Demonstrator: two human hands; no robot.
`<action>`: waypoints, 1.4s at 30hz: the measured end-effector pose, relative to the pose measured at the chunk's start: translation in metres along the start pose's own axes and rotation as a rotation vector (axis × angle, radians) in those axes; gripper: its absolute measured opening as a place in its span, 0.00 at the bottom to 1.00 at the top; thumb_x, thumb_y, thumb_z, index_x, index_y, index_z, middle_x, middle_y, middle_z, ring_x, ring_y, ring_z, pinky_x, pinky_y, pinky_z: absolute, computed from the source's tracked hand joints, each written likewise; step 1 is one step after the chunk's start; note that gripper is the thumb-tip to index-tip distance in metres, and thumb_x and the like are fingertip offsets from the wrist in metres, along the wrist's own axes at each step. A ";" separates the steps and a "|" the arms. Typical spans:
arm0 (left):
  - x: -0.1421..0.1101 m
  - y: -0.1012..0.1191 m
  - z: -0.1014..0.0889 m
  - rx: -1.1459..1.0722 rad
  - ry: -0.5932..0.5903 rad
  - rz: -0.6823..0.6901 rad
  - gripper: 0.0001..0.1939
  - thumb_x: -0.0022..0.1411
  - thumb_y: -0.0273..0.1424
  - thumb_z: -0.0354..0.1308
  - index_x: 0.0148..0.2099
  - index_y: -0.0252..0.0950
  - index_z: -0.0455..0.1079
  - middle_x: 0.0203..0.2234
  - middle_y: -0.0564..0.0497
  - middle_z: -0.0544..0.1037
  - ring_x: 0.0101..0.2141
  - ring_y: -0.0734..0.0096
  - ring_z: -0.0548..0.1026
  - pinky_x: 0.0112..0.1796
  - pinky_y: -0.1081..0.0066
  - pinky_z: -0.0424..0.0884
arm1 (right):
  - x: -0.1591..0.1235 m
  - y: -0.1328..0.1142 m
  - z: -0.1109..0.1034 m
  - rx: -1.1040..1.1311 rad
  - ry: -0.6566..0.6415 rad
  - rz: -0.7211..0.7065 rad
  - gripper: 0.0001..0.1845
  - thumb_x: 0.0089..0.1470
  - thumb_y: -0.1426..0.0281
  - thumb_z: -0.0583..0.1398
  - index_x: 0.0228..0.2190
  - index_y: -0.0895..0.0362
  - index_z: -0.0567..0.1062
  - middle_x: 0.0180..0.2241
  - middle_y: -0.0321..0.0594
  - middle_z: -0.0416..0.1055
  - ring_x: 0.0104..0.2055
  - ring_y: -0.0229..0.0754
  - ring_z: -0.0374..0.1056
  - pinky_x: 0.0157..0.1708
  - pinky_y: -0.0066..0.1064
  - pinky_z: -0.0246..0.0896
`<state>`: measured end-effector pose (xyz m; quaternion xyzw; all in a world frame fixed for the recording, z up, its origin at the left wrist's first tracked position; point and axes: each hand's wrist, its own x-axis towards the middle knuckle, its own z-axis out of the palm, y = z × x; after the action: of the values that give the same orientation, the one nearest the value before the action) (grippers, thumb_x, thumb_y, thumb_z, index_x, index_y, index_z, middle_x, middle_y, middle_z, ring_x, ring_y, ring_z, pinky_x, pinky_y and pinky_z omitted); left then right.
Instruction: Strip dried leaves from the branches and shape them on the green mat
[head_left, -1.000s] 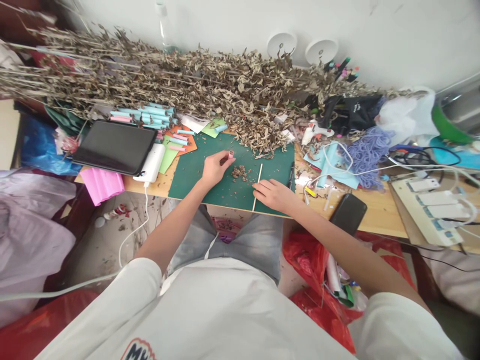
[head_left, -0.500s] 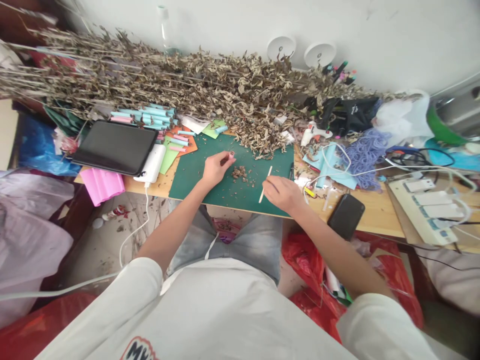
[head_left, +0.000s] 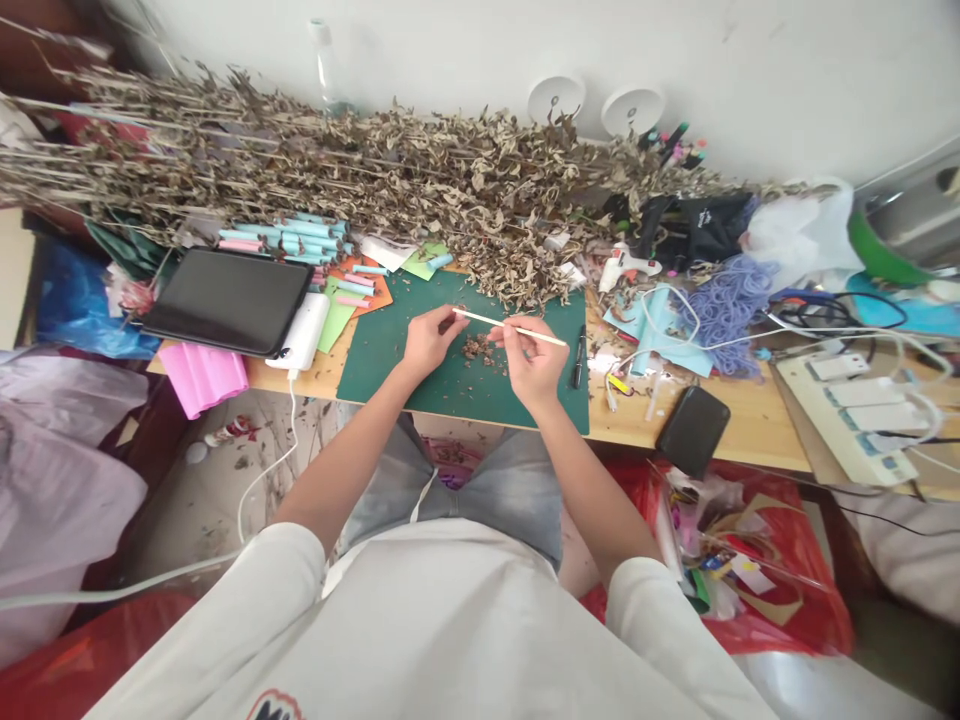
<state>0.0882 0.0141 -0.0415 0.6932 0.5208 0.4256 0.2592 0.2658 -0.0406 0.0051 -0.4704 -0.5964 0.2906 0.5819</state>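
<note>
My left hand (head_left: 430,342) is closed, pinching a small pink paper tube that its fingers almost wholly hide. A thin pale wooden stick (head_left: 551,338) is gripped between the fingertips of my right hand (head_left: 537,365). The stick lies nearly level, and its left end meets the fingertips of my left hand; whether it enters the tube I cannot tell. Below and between both hands, a small heap of crumbled dry leaves (head_left: 478,348) rests on the green cutting mat (head_left: 375,365).
Dried leafy stalks (head_left: 390,165) stretch along the wall. Rolled blue tubes (head_left: 311,238), a black tablet (head_left: 225,300) and a white power bank (head_left: 304,335) lie left. Rightward are a black pen (head_left: 578,358), glue gun (head_left: 626,265), purple yarn (head_left: 727,305), phone (head_left: 694,430) and power strip (head_left: 847,420).
My right hand has moved left and turned, bringing the stick from steeply slanted to nearly level, its end now at my left fingertips. The pen on the mat has come into fuller view.
</note>
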 end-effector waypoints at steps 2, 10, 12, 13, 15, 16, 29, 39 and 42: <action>0.000 0.001 0.000 -0.006 -0.004 0.004 0.10 0.64 0.38 0.59 0.36 0.36 0.73 0.29 0.51 0.80 0.30 0.69 0.76 0.35 0.72 0.69 | 0.004 0.002 -0.003 -0.001 0.041 0.005 0.13 0.62 0.58 0.57 0.38 0.53 0.72 0.32 0.38 0.78 0.34 0.41 0.78 0.35 0.33 0.76; 0.000 0.001 0.000 -0.020 -0.011 -0.018 0.11 0.64 0.39 0.57 0.36 0.37 0.73 0.31 0.49 0.80 0.32 0.68 0.76 0.37 0.70 0.71 | 0.013 -0.005 -0.010 -0.111 -0.012 0.024 0.16 0.64 0.55 0.52 0.38 0.54 0.71 0.32 0.40 0.77 0.34 0.41 0.77 0.36 0.35 0.74; 0.000 0.001 0.001 -0.023 -0.011 -0.015 0.11 0.63 0.39 0.58 0.37 0.36 0.73 0.32 0.49 0.80 0.33 0.67 0.76 0.37 0.71 0.71 | 0.020 -0.012 -0.011 -0.173 -0.075 -0.016 0.17 0.65 0.56 0.51 0.37 0.54 0.71 0.31 0.39 0.77 0.33 0.40 0.76 0.36 0.33 0.73; 0.000 0.001 0.001 -0.024 -0.008 -0.013 0.10 0.63 0.38 0.58 0.37 0.36 0.73 0.32 0.49 0.81 0.33 0.67 0.77 0.37 0.71 0.71 | 0.025 -0.017 -0.011 -0.213 -0.115 -0.043 0.17 0.65 0.56 0.51 0.37 0.54 0.71 0.31 0.39 0.77 0.33 0.40 0.76 0.35 0.32 0.72; 0.001 0.001 0.001 -0.019 -0.005 -0.009 0.10 0.63 0.38 0.59 0.37 0.36 0.74 0.32 0.49 0.80 0.33 0.67 0.77 0.37 0.71 0.71 | 0.039 -0.028 -0.010 -0.302 -0.209 -0.104 0.16 0.66 0.58 0.51 0.36 0.54 0.72 0.31 0.39 0.76 0.33 0.40 0.75 0.35 0.31 0.70; 0.001 0.001 0.001 -0.015 -0.004 -0.009 0.10 0.63 0.38 0.59 0.37 0.36 0.74 0.31 0.50 0.80 0.32 0.68 0.77 0.37 0.71 0.71 | 0.047 -0.034 -0.009 -0.347 -0.248 -0.131 0.15 0.65 0.59 0.51 0.36 0.54 0.72 0.30 0.39 0.76 0.32 0.40 0.74 0.34 0.31 0.68; 0.001 -0.002 0.001 0.000 -0.012 0.017 0.10 0.63 0.37 0.58 0.37 0.36 0.75 0.30 0.50 0.80 0.31 0.69 0.76 0.36 0.71 0.71 | 0.099 -0.027 0.032 -0.553 -0.576 -0.169 0.15 0.64 0.63 0.54 0.30 0.57 0.75 0.25 0.41 0.71 0.30 0.43 0.68 0.37 0.36 0.63; 0.001 0.002 0.001 -0.027 -0.007 -0.008 0.10 0.63 0.37 0.59 0.37 0.36 0.75 0.33 0.49 0.81 0.33 0.67 0.77 0.37 0.70 0.72 | 0.099 -0.045 0.015 -0.467 -0.432 -0.213 0.19 0.67 0.60 0.47 0.40 0.56 0.73 0.28 0.40 0.71 0.32 0.42 0.68 0.39 0.37 0.63; 0.001 0.002 0.000 -0.026 -0.012 0.007 0.10 0.63 0.37 0.58 0.38 0.36 0.75 0.31 0.49 0.81 0.32 0.68 0.77 0.36 0.71 0.71 | 0.095 -0.035 0.023 -0.504 -0.479 -0.186 0.18 0.66 0.62 0.49 0.36 0.57 0.74 0.26 0.40 0.70 0.31 0.42 0.68 0.38 0.36 0.62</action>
<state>0.0890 0.0143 -0.0396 0.6941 0.5113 0.4290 0.2698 0.2475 0.0361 0.0726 -0.4613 -0.8091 0.1823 0.3152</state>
